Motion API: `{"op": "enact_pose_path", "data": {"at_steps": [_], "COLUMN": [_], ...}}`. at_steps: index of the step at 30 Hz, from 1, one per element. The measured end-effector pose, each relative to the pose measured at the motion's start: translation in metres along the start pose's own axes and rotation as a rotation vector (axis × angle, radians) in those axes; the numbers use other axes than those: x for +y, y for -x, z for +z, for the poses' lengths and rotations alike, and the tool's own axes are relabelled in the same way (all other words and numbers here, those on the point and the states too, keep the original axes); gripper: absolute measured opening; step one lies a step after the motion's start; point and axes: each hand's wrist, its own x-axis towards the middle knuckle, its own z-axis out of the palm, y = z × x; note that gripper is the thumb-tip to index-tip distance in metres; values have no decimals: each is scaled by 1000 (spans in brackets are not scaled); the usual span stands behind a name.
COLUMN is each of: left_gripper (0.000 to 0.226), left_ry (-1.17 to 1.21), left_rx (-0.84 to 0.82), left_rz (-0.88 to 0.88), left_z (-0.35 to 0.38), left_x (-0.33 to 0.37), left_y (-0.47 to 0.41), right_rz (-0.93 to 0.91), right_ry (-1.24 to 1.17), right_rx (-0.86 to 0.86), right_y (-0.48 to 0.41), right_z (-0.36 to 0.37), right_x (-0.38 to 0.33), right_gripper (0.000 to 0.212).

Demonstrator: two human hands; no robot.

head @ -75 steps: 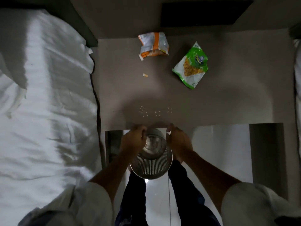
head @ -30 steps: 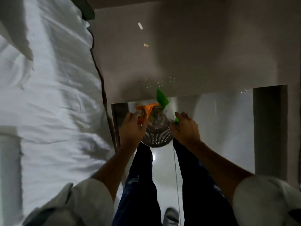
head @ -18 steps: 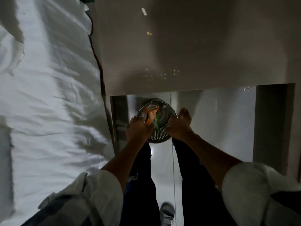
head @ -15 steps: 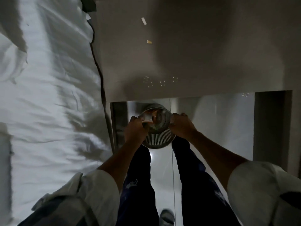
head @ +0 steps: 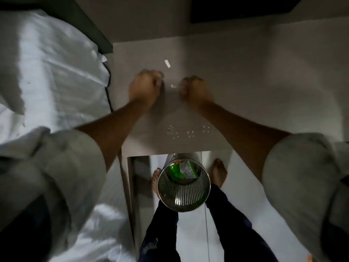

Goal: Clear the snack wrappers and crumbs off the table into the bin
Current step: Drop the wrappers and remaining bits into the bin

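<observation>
A perforated metal bin (head: 184,193) stands on the floor between my feet, just under the table's near edge. A green wrapper (head: 174,172) and a white one lie inside it. On the grey table (head: 255,87), my left hand (head: 144,87) and my right hand (head: 194,89) are both out over the surface with fingers curled, blurred by motion. A small orange scrap (head: 173,86) lies between them. A white paper scrap (head: 167,63) lies just beyond. Scattered crumbs (head: 186,132) sit near the table's front edge.
A bed with white sheets (head: 47,72) and a pillow runs along the table's left side. A dark panel (head: 241,10) sits at the far wall. The pale floor (head: 241,186) shows under the table.
Both hands have let go of the bin and reached forward onto the table beside the orange scrap. The bin now stands on the floor with the wrappers inside.
</observation>
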Motion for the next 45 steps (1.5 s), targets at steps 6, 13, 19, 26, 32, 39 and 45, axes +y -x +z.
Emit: {"op": "enact_pose_path", "data": {"at_steps": [6, 13, 19, 26, 32, 39, 45], "left_gripper": [44, 31, 30, 20, 26, 37, 30], "left_ry": [-80, -360, -277, 195, 173, 113, 370], "left_rx": [-95, -168, -125, -334, -457, -568, -245], "left_rz": [132, 302, 221, -108, -192, -202, -319], "left_z": [-3, 7, 5, 40, 71, 76, 12], "left_x": [2, 2, 2, 13, 8, 2, -3], "left_y": [-63, -85, -34, 138, 230, 277, 286], "right_rz": [-15, -67, 27, 184, 258, 386, 294], "right_ry": [101, 232, 144, -1, 54, 125, -138], "right_rx": [2, 89, 44, -139, -116, -308, -129], "right_y": [-34, -29, 8, 152, 225, 237, 227], "right_z": [21, 31, 34, 66, 106, 105, 73], "right_x": [0, -1, 2, 24, 39, 37, -34], "right_gripper": [25, 24, 25, 21, 22, 23, 20]}}
